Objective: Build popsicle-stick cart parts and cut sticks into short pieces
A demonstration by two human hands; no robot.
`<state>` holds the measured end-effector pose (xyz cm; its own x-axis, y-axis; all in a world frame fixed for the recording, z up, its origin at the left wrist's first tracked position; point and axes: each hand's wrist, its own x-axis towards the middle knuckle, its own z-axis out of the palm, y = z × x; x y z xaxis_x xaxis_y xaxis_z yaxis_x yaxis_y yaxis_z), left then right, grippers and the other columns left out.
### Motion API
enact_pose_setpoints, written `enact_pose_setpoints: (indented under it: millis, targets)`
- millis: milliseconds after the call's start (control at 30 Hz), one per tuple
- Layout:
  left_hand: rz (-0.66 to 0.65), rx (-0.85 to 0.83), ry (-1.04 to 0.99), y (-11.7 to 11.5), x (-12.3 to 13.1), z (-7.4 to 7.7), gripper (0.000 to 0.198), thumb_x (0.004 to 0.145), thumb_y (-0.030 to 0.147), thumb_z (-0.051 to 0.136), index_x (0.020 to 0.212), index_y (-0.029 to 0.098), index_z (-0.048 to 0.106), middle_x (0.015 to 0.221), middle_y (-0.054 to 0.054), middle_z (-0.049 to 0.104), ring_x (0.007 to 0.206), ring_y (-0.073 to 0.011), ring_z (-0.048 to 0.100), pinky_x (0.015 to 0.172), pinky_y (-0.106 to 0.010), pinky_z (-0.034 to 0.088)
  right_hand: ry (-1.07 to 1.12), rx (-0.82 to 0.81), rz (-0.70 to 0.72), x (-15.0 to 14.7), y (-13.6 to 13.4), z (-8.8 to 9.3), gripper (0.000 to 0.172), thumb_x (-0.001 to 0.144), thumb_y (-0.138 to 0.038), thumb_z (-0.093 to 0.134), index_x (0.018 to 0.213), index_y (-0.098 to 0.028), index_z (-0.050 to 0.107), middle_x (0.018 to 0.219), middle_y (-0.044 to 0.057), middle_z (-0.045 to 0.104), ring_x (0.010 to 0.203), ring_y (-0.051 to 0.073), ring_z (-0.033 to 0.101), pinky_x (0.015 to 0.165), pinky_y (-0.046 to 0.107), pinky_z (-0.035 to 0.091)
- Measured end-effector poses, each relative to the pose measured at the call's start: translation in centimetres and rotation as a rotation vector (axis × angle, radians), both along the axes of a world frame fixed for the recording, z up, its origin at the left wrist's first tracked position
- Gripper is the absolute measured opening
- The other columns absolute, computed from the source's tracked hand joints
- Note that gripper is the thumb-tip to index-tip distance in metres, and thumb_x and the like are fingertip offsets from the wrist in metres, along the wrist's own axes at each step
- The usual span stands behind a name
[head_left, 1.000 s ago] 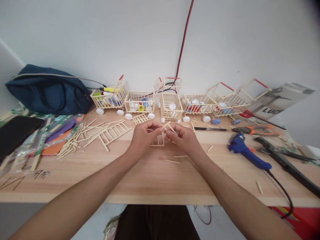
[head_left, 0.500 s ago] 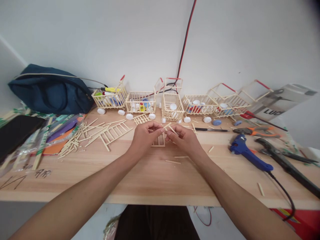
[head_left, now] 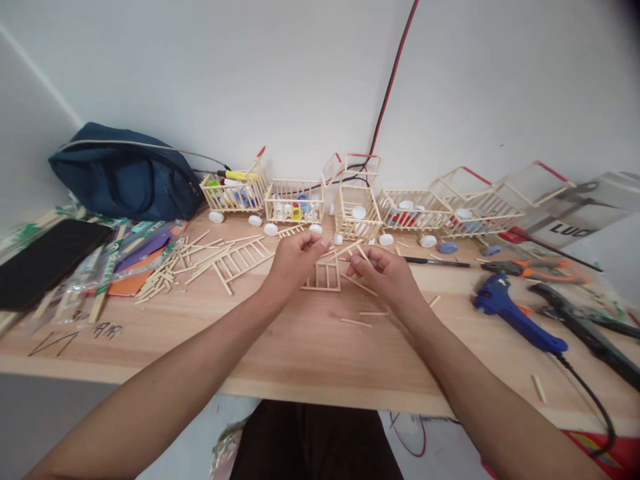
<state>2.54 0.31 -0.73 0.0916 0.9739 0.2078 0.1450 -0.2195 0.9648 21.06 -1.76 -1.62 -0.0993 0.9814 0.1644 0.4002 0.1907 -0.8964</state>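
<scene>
My left hand is closed in a pinch on a thin wooden stick that points across toward the other hand. Between the fingertips of my right hand is a short wooden stick, tilted and close to the first one's end; whether the two touch I cannot tell. Just below the hands a small ladder-like wooden frame lies flat on the table, partly covered by my left hand. Loose sticks lie nearer to me.
Several small wooden shopping carts line the wall. Left are a stick pile, a larger ladder-like frame, a black phone and a blue bag. A blue glue gun, pliers and a pen lie right.
The view has swung slightly left, so everything sits further right. My hands have moved a little apart, showing more of the small frame. Both still pinch sticks.
</scene>
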Motion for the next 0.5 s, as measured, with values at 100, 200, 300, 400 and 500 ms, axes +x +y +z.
enact_pose_setpoints:
  millis: [100, 200, 300, 400, 500]
  targets:
    - [0.025, 0.013, -0.018, 0.5, -0.3, -0.2, 0.027, 0.083, 0.04, 0.056, 0.073, 0.016, 0.063, 0.078, -0.004, 0.068, 0.078, -0.0156, 0.062, 0.074, -0.028, 0.048, 0.032, -0.017, -0.02, 0.1, 0.0, 0.1, 0.03, 0.083, -0.046, 0.059, 0.081, -0.017, 0.065, 0.072, 0.002, 0.067, 0.06, 0.011, 0.049, 0.056, 0.024, 0.036]
    - [0.04, -0.005, -0.07, 0.6, -0.4, -0.1, 0.026, 0.083, 0.039, 0.057, 0.072, 0.016, 0.06, 0.076, -0.003, 0.066, 0.074, -0.0141, 0.061, 0.07, -0.027, 0.048, 0.034, -0.014, -0.028, 0.1, 0.1, 0.1, 0.03, 0.083, -0.046, 0.059, 0.082, -0.017, 0.066, 0.072, 0.002, 0.068, 0.06, 0.011, 0.05, 0.056, 0.024, 0.037]
    - [0.064, -0.027, -0.157, 0.5, -0.4, 0.3, 0.025, 0.082, 0.037, 0.059, 0.068, 0.016, 0.056, 0.07, -0.001, 0.063, 0.067, -0.0113, 0.058, 0.067, -0.024, 0.048, 0.053, 0.01, -0.027, 0.2, 0.2, -0.1, 0.029, 0.084, -0.045, 0.059, 0.082, -0.017, 0.066, 0.071, 0.003, 0.067, 0.063, 0.012, 0.053, 0.06, 0.025, 0.039]
    - [0.094, -0.019, -0.236, 0.5, -0.6, 0.8, 0.023, 0.08, 0.031, 0.061, 0.064, 0.017, 0.053, 0.064, 0.001, 0.058, 0.061, -0.0089, 0.054, 0.064, -0.022, 0.048, 0.091, 0.022, -0.019, 0.3, 0.3, -0.3, 0.028, 0.085, -0.044, 0.059, 0.085, -0.016, 0.066, 0.072, 0.003, 0.067, 0.065, 0.013, 0.054, 0.063, 0.026, 0.041]
    - [0.109, -0.025, -0.291, 0.7, -0.7, 1.2, 0.019, 0.078, 0.024, 0.06, 0.063, 0.016, 0.052, 0.063, 0.002, 0.057, 0.057, -0.0076, 0.052, 0.062, -0.021, 0.047, 0.099, 0.019, -0.019, 0.4, 0.3, -0.3, 0.028, 0.085, -0.044, 0.06, 0.084, -0.017, 0.066, 0.073, 0.003, 0.067, 0.066, 0.013, 0.054, 0.065, 0.026, 0.042]
